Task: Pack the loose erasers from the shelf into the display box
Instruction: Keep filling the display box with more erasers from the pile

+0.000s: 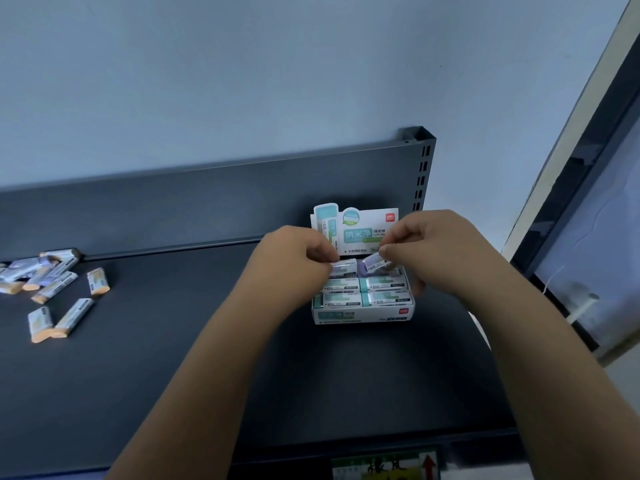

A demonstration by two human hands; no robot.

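Two hands, two erasers!
The left hand (pixel 298 258) is pinching a white eraser (pixel 344 268), the right hand (pixel 426 244) a purple eraser (pixel 375 264), just above the display box (pixel 363 315) showing four packed; about nine loose erasers (pixel 52 289) are lying far to the hands' left.

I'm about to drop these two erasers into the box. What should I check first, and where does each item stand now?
1. Left hand grips the pale eraser: ok.
2. Right hand pinches the purple eraser: ok.
3. Both erasers are over the back of the display box: ok.
4. Free slot beneath them: cannot tell, the hands hide it.
5. Box stands upright on the shelf: ok.
6. Shelf cleared of stock: not ok, loose erasers lie at its left.
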